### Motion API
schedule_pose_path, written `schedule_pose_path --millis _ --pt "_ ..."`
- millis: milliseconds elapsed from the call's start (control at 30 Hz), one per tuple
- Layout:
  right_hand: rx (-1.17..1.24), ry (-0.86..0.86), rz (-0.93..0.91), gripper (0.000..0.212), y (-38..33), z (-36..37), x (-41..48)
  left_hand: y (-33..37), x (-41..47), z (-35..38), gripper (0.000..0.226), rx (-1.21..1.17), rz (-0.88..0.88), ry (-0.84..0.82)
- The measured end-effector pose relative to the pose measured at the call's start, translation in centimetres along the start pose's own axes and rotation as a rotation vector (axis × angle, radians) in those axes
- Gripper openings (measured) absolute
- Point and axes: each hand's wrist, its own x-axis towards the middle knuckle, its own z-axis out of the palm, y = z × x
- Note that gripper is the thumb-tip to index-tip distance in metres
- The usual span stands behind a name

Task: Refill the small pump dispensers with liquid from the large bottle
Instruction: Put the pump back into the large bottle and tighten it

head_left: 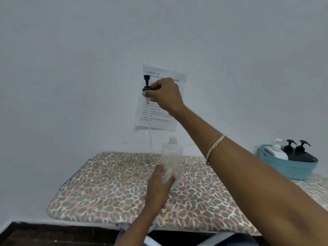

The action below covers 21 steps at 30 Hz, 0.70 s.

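My right hand (165, 94) has its fingers pinching the black pump head (146, 84), raised high over the bottle, tube (150, 135) dangling. Left hand (158, 183) grasps the clear dispenser bottle (171, 157), upright on the leopard-print ironing board (106, 183). Teal basket (291, 169) far right holds more dispensers (300, 151).

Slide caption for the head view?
Right hand holds the black pump head, tube dangling, above and left of the clear bottle that the left hand grips on the leopard-print board.

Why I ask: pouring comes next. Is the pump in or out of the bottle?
Out: the right hand holds the black pump raised, tube hanging beside the clear bottle.
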Motion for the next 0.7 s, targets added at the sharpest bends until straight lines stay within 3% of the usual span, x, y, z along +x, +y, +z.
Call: schedule_pose_path --millis 333,700 --pt "-0.033 0.096 -0.068 0.021 -2.7 -6.0 1.3 0.1 0.3 0.2 0.037 0.019 0.014 0.007" --pt "-0.071 0.116 -0.048 0.021 -1.6 -7.7 1.1 -0.3 0.4 0.4 0.042 0.022 0.026 0.002"
